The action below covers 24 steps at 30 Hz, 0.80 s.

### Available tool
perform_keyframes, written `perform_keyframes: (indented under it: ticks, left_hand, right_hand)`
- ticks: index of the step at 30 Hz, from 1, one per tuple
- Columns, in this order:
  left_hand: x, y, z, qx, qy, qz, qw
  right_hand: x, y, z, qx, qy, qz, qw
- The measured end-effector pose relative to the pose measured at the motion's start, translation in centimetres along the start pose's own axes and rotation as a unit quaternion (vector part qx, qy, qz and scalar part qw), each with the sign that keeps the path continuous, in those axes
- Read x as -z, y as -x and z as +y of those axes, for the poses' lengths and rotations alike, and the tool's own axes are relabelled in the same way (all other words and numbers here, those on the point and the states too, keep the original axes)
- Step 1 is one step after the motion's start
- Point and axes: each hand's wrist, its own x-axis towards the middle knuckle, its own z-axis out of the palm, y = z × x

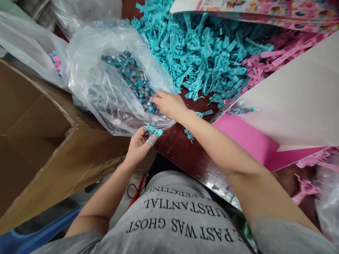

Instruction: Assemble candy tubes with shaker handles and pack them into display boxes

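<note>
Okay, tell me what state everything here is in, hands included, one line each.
Left hand: pinching, some fingertips wrapped
Held turquoise piece: gripped, small bottle upright at it
Right hand: at the bag's mouth, grip unclear
Clear plastic bag: open, crumpled
Small bottles: loose in the bag
Turquoise pile: loose, heaped
Cardboard box: open
Printed sheets: stacked

grey shirt (185, 233), below left hand (138, 145) and right hand (171, 105) in view, upside down: "E PAST WAS GHOST" / "UBSTANTIAL" / "AFFECTING", line starts cut off or creased | carton (87, 165), beside left hand: print illegible | colourful sheets (265, 12), beyond right hand: small print illegible
</note>
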Motion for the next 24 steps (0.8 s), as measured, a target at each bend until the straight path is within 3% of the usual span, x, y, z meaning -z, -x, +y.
perform_keyframes:
  ticks: [3, 5, 7, 10, 15, 18, 24]
  left_hand:
    - [-0.4, 0.2, -0.4, 0.023, 0.024, 0.008, 0.999]
    - [-0.2, 0.3, -0.4, 0.04, 0.029, 0.016, 0.999]
    - [0.3, 0.3, -0.1, 0.057, 0.038, 0.016, 0.998]
    - [0.8, 0.0, 0.2, 0.071, 0.054, -0.011, 0.996]
    - [-0.3, -1.2, 0.6, 0.062, 0.043, -0.099, 0.992]
    - [-1.4, -1.9, 0.8, 0.035, 0.011, -0.139, 0.99]
    - [-3.1, -1.9, 0.7, -0.049, -0.09, -0.175, 0.979]
  right_hand:
    - [-0.1, -3.8, -0.7, 0.028, 0.035, -0.025, 0.999]
    - [0.1, -3.8, -0.6, 0.039, 0.042, -0.022, 0.998]
    - [0.2, -1.8, 0.0, 0.038, 0.012, 0.001, 0.999]
    - [0.2, 3.7, 1.3, 0.055, -0.084, 0.017, 0.995]
    - [0.1, 11.9, 1.7, 0.09, -0.273, 0.048, 0.956]
    - [0.5, 14.0, 1.3, 0.091, -0.293, 0.081, 0.948]
    - [0.8, 16.1, 0.8, 0.086, -0.213, 0.118, 0.966]
